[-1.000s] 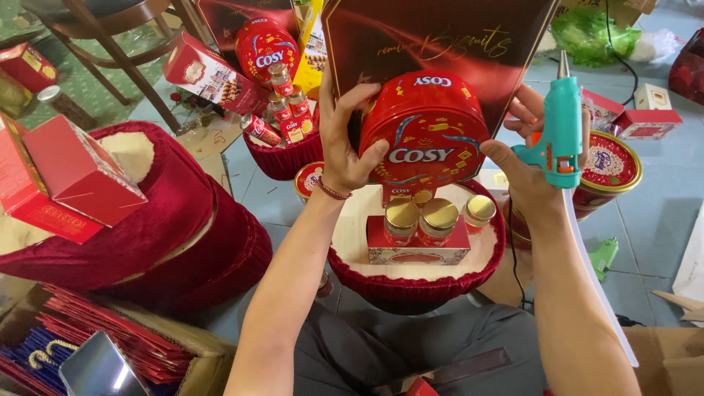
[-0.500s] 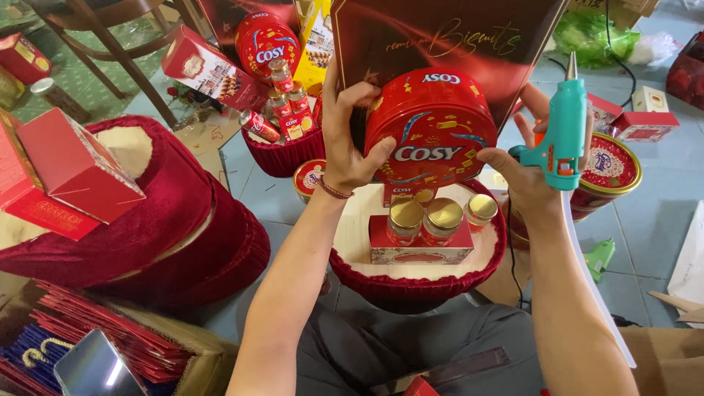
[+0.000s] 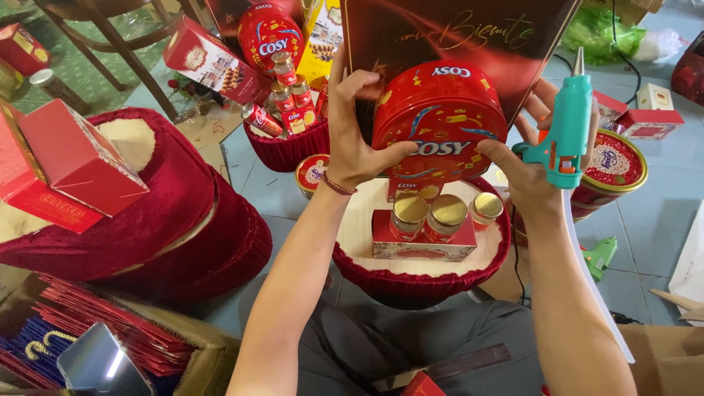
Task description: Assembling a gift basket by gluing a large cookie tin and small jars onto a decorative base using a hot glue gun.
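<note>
Round red tin (image 3: 438, 121): upright at 12 o'clock above velvet basket (image 3: 352, 260) | left hand (image 3: 352, 136) clasps rim at 9 | right hand (image 3: 539, 158) grips glue gun (image 3: 566, 136), fingertips at 3 | likely light, rigid, slick; hold opposite edges

Bare basket board (image 3: 359, 227) left of jars (image 3: 429, 216) is open. Round red tin (image 3: 440, 121) & tall dark box (image 3: 455, 37) block behind; glue gun (image 3: 566, 132) crowds right side.
</note>
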